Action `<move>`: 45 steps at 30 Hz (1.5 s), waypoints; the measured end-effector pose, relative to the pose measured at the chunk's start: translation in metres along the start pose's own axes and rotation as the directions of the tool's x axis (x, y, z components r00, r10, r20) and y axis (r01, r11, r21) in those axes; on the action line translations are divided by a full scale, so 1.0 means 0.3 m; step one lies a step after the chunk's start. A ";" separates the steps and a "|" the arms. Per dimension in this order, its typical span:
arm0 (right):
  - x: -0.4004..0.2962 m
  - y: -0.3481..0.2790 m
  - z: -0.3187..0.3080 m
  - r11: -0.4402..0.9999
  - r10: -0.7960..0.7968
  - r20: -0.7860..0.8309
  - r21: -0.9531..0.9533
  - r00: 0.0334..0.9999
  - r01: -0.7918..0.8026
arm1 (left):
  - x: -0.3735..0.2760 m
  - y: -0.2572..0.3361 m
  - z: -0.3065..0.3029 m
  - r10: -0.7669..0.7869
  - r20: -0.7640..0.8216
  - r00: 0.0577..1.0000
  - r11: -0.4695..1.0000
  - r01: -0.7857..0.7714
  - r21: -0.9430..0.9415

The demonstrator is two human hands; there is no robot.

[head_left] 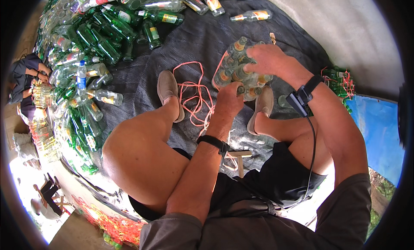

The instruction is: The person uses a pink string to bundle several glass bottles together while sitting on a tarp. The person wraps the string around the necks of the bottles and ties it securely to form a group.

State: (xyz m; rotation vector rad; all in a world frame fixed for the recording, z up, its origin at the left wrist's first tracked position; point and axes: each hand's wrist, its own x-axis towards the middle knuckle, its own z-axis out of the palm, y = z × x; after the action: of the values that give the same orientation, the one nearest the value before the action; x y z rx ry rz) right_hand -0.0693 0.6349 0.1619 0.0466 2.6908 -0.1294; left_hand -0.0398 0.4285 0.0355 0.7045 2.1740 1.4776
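Observation:
A cluster of upright clear glass bottles (232,61) stands on the dark ground sheet between my shoes, with pink plastic twine around its left side. My left hand (230,99) is at the near edge of the cluster, beside a bottle neck; its fingertips are partly hidden. Over the far right part of the cluster, my right hand (263,60) reaches in with bent fingers among the bottle tops; whether it grips one cannot be told. Loose pink twine (195,85) lies in loops between my left shoe and the bottles.
A large heap of green and clear bottles (106,33) fills the left. One clear bottle (255,15) lies beyond the cluster. Tied green bottles (339,82) stand right, near a blue panel (375,127). A wooden stool part (240,154) is below my hands. Other people are at far left.

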 end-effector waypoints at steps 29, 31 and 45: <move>0.043 0.076 0.208 0.992 -0.060 -0.180 -0.124 0.982 0.038 | 0.004 -0.017 0.014 0.067 -0.046 0.997 0.997 -0.065 0.040; 0.044 0.068 0.208 0.992 -0.053 -0.200 -0.120 0.978 0.029 | 0.002 -0.015 0.014 0.062 -0.049 0.997 0.997 -0.060 0.041; 0.017 0.056 0.201 1.000 0.013 -0.247 -0.023 0.969 -0.019 | 0.004 -0.012 0.007 0.044 -0.034 0.998 0.998 -0.042 0.043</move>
State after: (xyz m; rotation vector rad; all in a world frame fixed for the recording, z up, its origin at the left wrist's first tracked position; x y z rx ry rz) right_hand -0.0469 0.6456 0.1041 0.0813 2.9398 -0.0889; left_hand -0.0401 0.4296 0.0314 0.7498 2.2348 1.4802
